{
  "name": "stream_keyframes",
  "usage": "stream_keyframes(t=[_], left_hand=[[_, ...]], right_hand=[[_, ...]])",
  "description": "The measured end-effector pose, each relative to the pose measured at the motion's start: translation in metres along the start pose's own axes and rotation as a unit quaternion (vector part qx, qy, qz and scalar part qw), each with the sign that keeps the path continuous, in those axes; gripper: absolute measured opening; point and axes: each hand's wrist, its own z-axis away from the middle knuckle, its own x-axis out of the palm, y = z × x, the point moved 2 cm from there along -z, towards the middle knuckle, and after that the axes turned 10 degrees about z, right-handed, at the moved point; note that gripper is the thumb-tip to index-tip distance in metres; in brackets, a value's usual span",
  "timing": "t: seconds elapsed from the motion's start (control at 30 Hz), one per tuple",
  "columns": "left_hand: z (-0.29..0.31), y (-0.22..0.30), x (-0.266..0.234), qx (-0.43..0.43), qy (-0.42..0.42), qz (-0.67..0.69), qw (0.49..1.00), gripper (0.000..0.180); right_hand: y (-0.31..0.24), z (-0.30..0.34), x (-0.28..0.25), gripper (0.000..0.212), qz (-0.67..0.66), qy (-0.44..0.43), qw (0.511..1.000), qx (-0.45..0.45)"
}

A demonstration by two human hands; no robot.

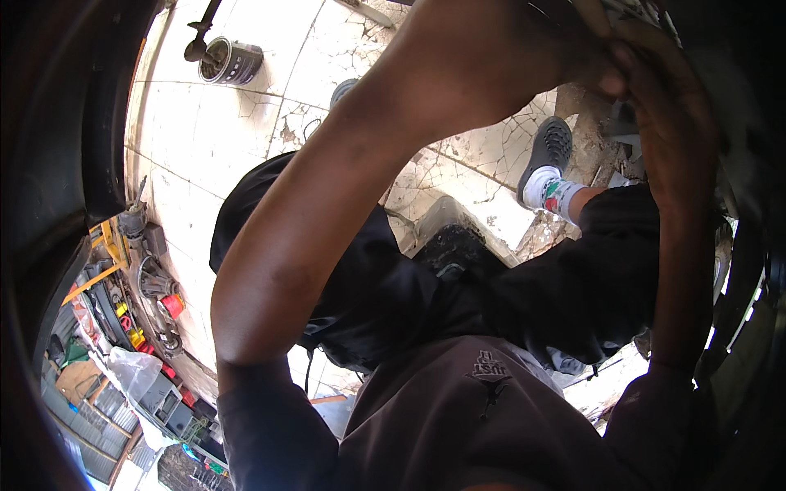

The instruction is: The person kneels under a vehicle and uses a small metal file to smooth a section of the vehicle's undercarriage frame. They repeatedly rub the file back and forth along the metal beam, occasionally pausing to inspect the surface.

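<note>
Both arms reach up to the upper right, where my hands meet in front of a dark area. My left hand (512,61) is closed, its fingers bent toward the right hand. My right hand (667,94) curls in from the right, its fingers closed near the left fingertips. Whatever lies between the fingers is hidden by the hands and deep shadow. Dark parts that I cannot make out surround the hands at the upper right.
An open paint tin (232,62) stands on the cracked tile floor (196,123). My grey clog (547,151) rests below the hands. A dark block-like thing (458,245) sits between my legs. Metal parts (155,278), a yellow frame (102,262) and clutter lie at left. Dark panels border both sides.
</note>
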Motion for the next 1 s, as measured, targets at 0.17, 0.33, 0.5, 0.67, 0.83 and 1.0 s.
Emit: stream_keyframes(t=[0.17,0.33,0.5,0.67,0.83,1.0], left_hand=[[-0.007,-0.012,-0.006,0.079,-0.038,-0.026,0.996,0.016],[-0.006,-0.005,-0.002,0.111,-0.052,-0.056,0.991,0.022],[-0.003,0.006,0.001,0.113,-0.033,-0.116,0.986,0.027],[0.002,0.003,0.006,0.092,0.019,-0.134,0.987,0.016],[-0.002,0.009,0.001,0.160,-0.064,-0.241,0.955,0.045],[-0.001,0.012,0.002,0.163,-0.050,-0.304,0.937,0.041]], right_hand=[[-0.004,0.003,0.002,0.034,-0.049,-0.030,0.998,-0.010],[0.000,0.002,-0.009,0.033,-0.049,-0.097,0.994,-0.019],[-0.022,0.005,0.008,0.031,-0.182,-0.069,0.981,0.009],[-0.021,0.002,0.009,0.033,-0.188,-0.077,0.979,-0.002],[-0.008,0.003,0.007,0.045,-0.234,-0.112,0.965,0.021],[-0.024,0.008,0.007,0.029,-0.054,-0.031,0.996,-0.056]])
